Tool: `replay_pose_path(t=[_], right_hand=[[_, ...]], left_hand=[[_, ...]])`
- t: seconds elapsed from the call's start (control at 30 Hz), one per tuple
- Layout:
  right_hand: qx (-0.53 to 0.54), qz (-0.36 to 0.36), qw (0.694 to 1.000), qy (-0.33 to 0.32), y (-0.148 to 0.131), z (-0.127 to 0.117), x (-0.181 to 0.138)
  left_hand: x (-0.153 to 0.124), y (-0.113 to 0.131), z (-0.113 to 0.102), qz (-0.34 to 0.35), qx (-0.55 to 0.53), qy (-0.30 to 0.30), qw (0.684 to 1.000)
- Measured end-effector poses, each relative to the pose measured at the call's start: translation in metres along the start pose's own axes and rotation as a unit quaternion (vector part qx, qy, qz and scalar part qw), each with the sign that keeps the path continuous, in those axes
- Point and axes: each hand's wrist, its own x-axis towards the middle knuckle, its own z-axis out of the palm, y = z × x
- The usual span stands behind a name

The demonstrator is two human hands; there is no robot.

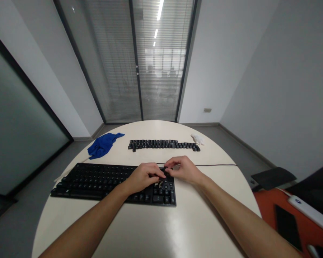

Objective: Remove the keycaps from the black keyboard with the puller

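A black keyboard (94,179) lies on the table, with my two hands over its right end. My left hand (144,176) has its fingertips pressed together on the number pad; what they grip, if anything, is hidden. Just below those fingertips sits a small brass-coloured thing (159,184), too small to name. At the keyboard's top right corner, my right hand (185,170) is curled, thumb and forefinger closed around a small dark piece I cannot make out. Beyond the keyboard, loose black keycaps (157,144) stand lined up in rows.
A crumpled blue cloth (103,145) lies at the far left of the round white table (153,229), and a white crumpled wad (197,139) at the far right. The thin black cable (218,165) runs right. Beside the table, a power strip (309,213) rests on an orange surface.
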Motion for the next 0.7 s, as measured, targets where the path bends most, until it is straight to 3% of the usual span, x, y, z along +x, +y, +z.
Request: replay_pose_path(t=[0.17,0.37,0.5,0.7], right_hand=[[-0.104,0.000,0.993,0.057,0.006,-0.022,0.001],[-0.282,0.044,0.944,0.166,0.036,-0.070,-0.007],[-0.369,0.072,0.913,0.160,0.048,-0.086,-0.010],[-0.442,0.094,0.885,0.112,0.060,-0.088,-0.009]], left_hand=[[0.000,0.001,0.000,-0.007,-0.002,0.005,1.000],[0.000,0.000,0.000,-0.010,-0.004,0.009,1.000],[0.000,0.000,0.000,-0.008,-0.010,0.014,1.000],[0.001,0.003,-0.001,-0.010,-0.010,0.016,1.000]])
